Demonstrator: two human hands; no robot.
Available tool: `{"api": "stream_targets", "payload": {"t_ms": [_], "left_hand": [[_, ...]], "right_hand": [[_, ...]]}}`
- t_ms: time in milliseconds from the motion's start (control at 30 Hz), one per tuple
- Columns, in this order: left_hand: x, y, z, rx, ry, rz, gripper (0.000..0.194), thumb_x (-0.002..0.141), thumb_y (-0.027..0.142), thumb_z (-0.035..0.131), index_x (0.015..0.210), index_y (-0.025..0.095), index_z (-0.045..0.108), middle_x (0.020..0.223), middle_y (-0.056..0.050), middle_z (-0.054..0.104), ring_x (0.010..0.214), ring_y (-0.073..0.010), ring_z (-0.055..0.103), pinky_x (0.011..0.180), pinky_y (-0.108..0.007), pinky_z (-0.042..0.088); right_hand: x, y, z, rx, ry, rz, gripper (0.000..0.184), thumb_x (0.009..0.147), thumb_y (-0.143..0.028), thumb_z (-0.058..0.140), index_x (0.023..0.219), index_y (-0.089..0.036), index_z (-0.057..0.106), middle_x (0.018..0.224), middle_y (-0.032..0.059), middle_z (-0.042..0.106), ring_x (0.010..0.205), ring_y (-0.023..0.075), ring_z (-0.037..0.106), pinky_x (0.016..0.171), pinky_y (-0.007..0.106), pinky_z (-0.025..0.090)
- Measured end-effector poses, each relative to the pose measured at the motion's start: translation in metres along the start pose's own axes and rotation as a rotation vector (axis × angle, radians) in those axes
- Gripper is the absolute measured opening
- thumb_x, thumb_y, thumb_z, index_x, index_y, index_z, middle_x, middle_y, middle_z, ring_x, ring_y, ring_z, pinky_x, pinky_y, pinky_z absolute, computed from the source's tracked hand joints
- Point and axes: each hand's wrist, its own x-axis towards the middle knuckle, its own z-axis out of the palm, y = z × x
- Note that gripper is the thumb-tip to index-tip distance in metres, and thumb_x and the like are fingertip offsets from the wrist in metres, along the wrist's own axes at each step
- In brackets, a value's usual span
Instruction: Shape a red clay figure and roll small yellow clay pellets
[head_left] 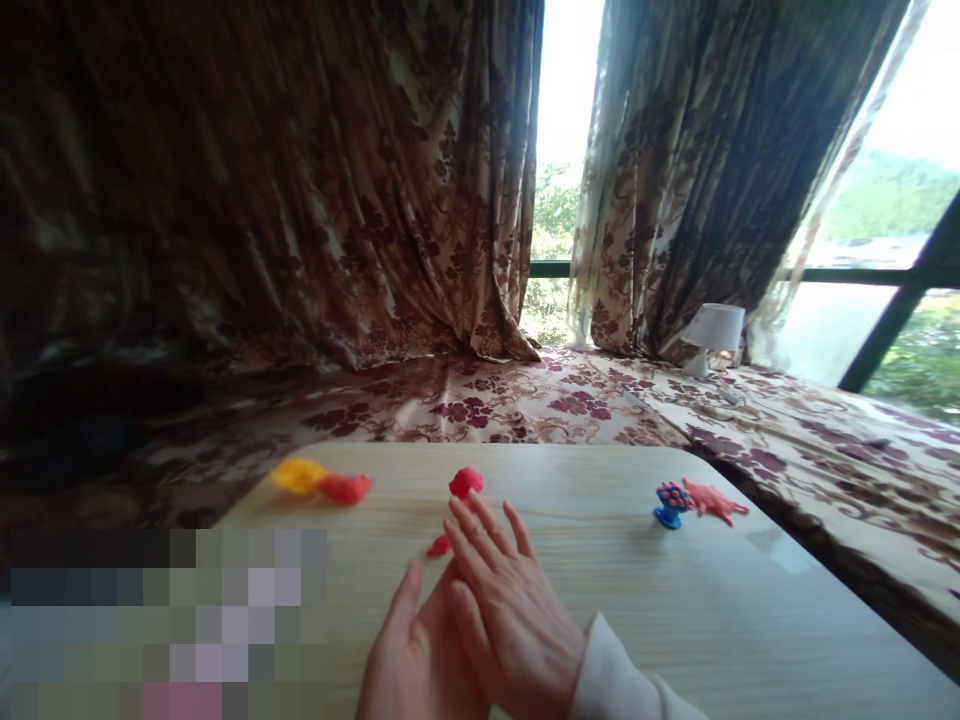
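Note:
My left hand is palm up above the table's near middle, its thumb stretched out to the side. My right hand lies flat across it, palm down, with fingers straight and slightly apart. The palms touch or nearly touch; anything between them is hidden. Just beyond my right fingertips sits a rounded red lump of modelling clay, partly covered by the fingers. A smaller red piece of clay rests on the tabletop, left of my right fingers.
On the light wooden table, a yellow clay piece adjoins a red one at left. A blue stand-shaped figure with pink dots and a flat pink clay shape lie right. A white lamp stands behind.

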Motion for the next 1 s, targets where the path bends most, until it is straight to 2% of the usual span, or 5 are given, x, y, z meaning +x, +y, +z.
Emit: {"api": "stream_targets", "payload": {"t_ms": [100,367,533,667,1000], "left_hand": [[0.003,0.002,0.002,-0.017,0.019,0.097,0.050,0.087,0.050,0.029,0.120,0.025,0.059,0.130,-0.006,0.056,0.133,-0.0217,0.032,0.111,-0.042,0.014],[0.006,-0.017,0.001,-0.074,0.065,0.092,0.044,0.091,0.041,0.028,0.110,0.025,0.064,0.112,-0.006,0.068,0.108,-0.0191,0.059,0.101,-0.037,0.034],[0.005,-0.012,0.008,-0.177,0.306,-0.004,0.048,0.092,0.024,0.026,0.081,0.012,0.072,0.080,-0.012,0.074,0.083,-0.0179,0.068,0.079,-0.030,0.048],[0.034,0.000,0.031,-0.163,0.467,0.058,0.049,0.092,0.028,0.028,0.072,0.010,0.068,0.072,-0.014,0.072,0.072,-0.0181,0.068,0.073,-0.030,0.050],[0.115,0.016,0.078,-0.001,0.366,0.035,0.037,0.091,0.028,0.035,0.075,0.008,0.062,0.069,-0.009,0.066,0.065,-0.0173,0.064,0.070,-0.032,0.049]], "right_hand": [[-0.007,-0.008,0.014,0.013,0.058,-0.150,0.048,0.092,-0.032,0.040,0.137,-0.016,0.037,0.145,0.0043,0.030,0.135,0.0214,0.024,0.111,0.043,0.020],[0.024,0.011,-0.018,0.031,0.055,0.188,0.042,0.094,-0.027,0.032,0.132,-0.015,0.045,0.142,0.0078,0.040,0.136,0.0278,0.020,0.109,0.054,0.014],[0.016,0.027,-0.028,0.107,0.069,0.202,0.033,0.090,-0.019,0.040,0.117,-0.024,0.058,0.130,0.0018,0.054,0.132,0.0277,0.030,0.105,0.053,0.025],[0.010,0.036,-0.038,0.144,0.120,0.105,0.029,0.081,-0.012,0.052,0.099,-0.028,0.068,0.115,0.0000,0.063,0.126,0.0261,0.039,0.104,0.049,0.029],[0.031,0.072,-0.055,0.068,0.530,0.045,0.019,0.083,-0.020,0.058,0.100,-0.021,0.066,0.103,0.0096,0.066,0.111,0.0290,0.048,0.092,0.051,0.041]]}}
